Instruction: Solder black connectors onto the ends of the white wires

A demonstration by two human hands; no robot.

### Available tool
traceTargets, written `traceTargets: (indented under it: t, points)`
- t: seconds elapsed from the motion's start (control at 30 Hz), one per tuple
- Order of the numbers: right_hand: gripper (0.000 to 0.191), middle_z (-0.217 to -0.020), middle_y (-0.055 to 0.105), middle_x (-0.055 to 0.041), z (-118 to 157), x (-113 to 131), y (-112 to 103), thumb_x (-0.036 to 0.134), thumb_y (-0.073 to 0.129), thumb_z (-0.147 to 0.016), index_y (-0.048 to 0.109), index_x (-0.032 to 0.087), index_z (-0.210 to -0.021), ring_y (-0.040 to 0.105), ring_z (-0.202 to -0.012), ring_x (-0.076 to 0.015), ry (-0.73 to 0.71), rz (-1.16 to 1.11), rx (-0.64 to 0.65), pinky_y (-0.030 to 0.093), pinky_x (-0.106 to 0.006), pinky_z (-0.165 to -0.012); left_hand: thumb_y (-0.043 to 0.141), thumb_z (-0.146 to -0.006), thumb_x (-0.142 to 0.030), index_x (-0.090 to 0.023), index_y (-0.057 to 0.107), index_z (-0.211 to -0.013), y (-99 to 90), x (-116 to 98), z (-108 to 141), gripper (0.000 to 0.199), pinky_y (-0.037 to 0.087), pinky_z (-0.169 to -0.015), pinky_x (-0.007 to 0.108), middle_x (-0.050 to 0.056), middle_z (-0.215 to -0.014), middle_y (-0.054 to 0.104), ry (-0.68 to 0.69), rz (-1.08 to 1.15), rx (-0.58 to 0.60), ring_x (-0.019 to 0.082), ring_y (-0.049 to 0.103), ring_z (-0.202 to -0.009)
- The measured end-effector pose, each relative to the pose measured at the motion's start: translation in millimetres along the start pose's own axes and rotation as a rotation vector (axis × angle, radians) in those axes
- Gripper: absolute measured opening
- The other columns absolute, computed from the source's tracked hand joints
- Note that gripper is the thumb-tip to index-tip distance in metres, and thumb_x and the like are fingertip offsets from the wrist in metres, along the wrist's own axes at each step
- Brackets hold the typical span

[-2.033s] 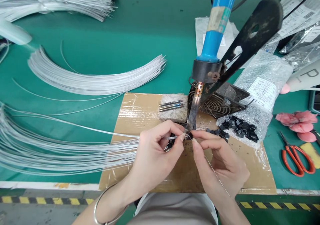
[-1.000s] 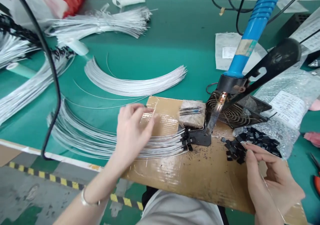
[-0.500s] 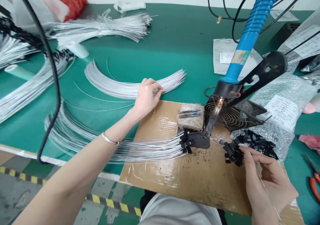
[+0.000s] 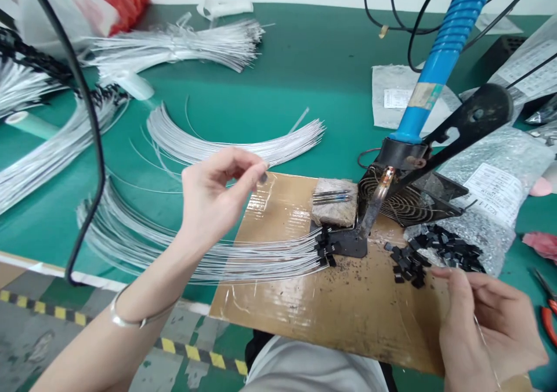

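Note:
My left hand (image 4: 217, 192) is in a pinch in front of the upper bundle of white wires (image 4: 187, 140); thin wires trail left from behind it, and what sits at its fingertips is too small to name. My right hand (image 4: 487, 322) is closed around a thin wire (image 4: 486, 345) beside the pile of small black connectors (image 4: 411, 264). A second wire bundle (image 4: 261, 258), its right ends fitted with black connectors, lies across the brown cardboard (image 4: 282, 316).
A blue-handled soldering iron (image 4: 448, 50) leans in its black stand (image 4: 470, 119), near a sponge (image 4: 333, 215). Bubble-wrap bags (image 4: 487, 206) and pliers (image 4: 546, 316) lie right. More wire bundles (image 4: 174, 47) lie left, behind a hanging black cable (image 4: 93, 125).
My left hand has come off the upper bundle toward me, its fingers now pinched, with wires trailing. My right hand has shifted slightly right, away from the black connectors.

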State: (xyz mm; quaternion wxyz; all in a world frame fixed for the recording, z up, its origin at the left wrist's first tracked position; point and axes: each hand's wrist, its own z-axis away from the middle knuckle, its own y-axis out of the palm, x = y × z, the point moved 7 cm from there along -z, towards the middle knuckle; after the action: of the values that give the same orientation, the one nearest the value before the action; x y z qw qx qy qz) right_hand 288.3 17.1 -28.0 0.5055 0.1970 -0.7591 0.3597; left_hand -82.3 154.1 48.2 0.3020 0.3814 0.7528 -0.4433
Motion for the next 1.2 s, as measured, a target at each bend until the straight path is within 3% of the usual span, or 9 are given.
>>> traceTargets:
  t: [0.07, 0.13, 0.23, 0.3, 0.43, 0.7, 0.87, 1.07, 1.2]
  points:
    - [0.035, -0.073, 0.071, -0.0024, 3.9, 3.9, -7.4, 0.051, 0.074, -0.098, 0.071, 0.021, -0.081, 0.065, -0.065, -0.0192, 0.041, 0.013, -0.051, 0.050, -0.034, -0.068, 0.078, -0.087, -0.022, -0.025, 0.075, -0.073, -2.3, -14.9, 17.6, 0.015, 0.045, -0.052, 0.027, -0.001, -0.065, 0.072, -0.020, -0.027, 0.155, 0.015, 0.060, -0.059]
    - [0.035, -0.071, 0.068, -0.0016, 14.6, 13.1, -8.7, 0.049, 0.073, -0.099, 0.073, 0.021, -0.078, 0.062, -0.066, -0.0177, 0.034, -0.026, -0.035, 0.049, -0.032, -0.069, 0.077, -0.087, -0.023, -0.026, 0.076, -0.069, 6.7, -23.2, 38.4, 0.018, 0.040, -0.044, 0.026, -0.001, -0.059, 0.071, -0.070, 0.015, 0.469, 0.014, 0.055, -0.050]
    - [0.029, -0.070, 0.067, -0.0006, 44.0, 20.7, 19.5, 0.046, 0.077, -0.096, 0.077, 0.022, -0.080, 0.056, -0.058, -0.0145, 0.181, -0.167, 0.352, 0.041, -0.027, -0.052, 0.071, -0.089, -0.021, -0.025, 0.075, -0.068, 24.9, -25.7, 73.2, 0.022, 0.034, -0.040, 0.026, -0.001, -0.051, 0.065, -0.211, 0.194, 0.927, 0.013, 0.049, -0.043]
    - [0.038, -0.070, 0.067, -0.0009, 68.9, 29.6, 42.5, 0.057, 0.073, -0.096, 0.078, 0.022, -0.082, 0.055, -0.056, -0.0136, 0.280, -0.369, 0.627, 0.040, -0.026, -0.049, 0.071, -0.088, -0.020, -0.025, 0.074, -0.067, 34.1, -23.4, 86.4, 0.022, 0.035, -0.040, 0.026, 0.000, -0.051, 0.064, -0.291, 0.291, 1.034, 0.013, 0.049, -0.044]
    - [0.034, -0.068, 0.069, -0.0002, 95.6, 39.0, 72.4, 0.054, 0.081, -0.089, 0.076, 0.022, -0.080, 0.052, -0.050, -0.0106, 0.375, -0.526, 0.889, 0.039, -0.023, -0.046, 0.072, -0.087, -0.020, -0.024, 0.073, -0.066, 51.3, -17.1, 99.3, 0.021, 0.040, -0.042, 0.026, 0.002, -0.056, 0.067, -0.350, 0.355, 1.028, 0.015, 0.053, -0.048]
    - [0.031, -0.053, 0.062, 0.0030, 84.7, 24.2, 73.2, 0.041, 0.085, -0.087, 0.072, 0.020, -0.068, 0.048, -0.040, -0.0083, 0.456, -0.428, 0.715, 0.036, -0.020, -0.039, 0.070, -0.088, -0.017, -0.027, 0.077, -0.070, 46.4, -17.7, 85.3, 0.022, 0.049, -0.048, 0.026, 0.002, -0.060, 0.073, -0.241, 0.282, 0.880, 0.017, 0.062, -0.051]
    - [0.029, -0.052, 0.059, 0.0045, 79.8, 20.5, 68.9, 0.037, 0.088, -0.083, 0.071, 0.020, -0.067, 0.048, -0.042, -0.0084, 0.514, -0.403, 0.682, 0.036, -0.020, -0.042, 0.071, -0.088, -0.017, -0.027, 0.078, -0.070, 45.2, -11.9, 79.8, 0.022, 0.047, -0.044, 0.024, 0.002, -0.057, 0.072, -0.283, 0.302, 0.915, 0.016, 0.062, -0.048]
    - [0.035, -0.060, 0.055, 0.0043, 70.4, 28.1, 69.9, 0.039, 0.081, -0.092, 0.065, 0.020, -0.067, 0.042, -0.050, -0.0090, 0.284, -0.337, 0.732, 0.030, -0.023, -0.045, 0.068, -0.091, -0.019, -0.026, 0.076, -0.072, 47.6, -13.6, 88.4, 0.021, 0.045, -0.043, 0.023, 0.001, -0.059, 0.072, -0.220, 0.211, 0.938, 0.016, 0.063, -0.051]
    - [0.035, -0.063, 0.055, 0.0035, 69.7, 34.7, 71.9, 0.036, 0.074, -0.098, 0.064, 0.021, -0.068, 0.046, -0.056, -0.0114, 0.162, -0.288, 0.772, 0.032, -0.025, -0.051, 0.066, -0.095, -0.023, -0.027, 0.077, -0.097, 53.2, -35.9, 102.2, 0.012, 0.042, -0.043, 0.024, 0.003, -0.081, 0.080, -0.119, 0.054, 0.887, 0.019, 0.071, -0.063]
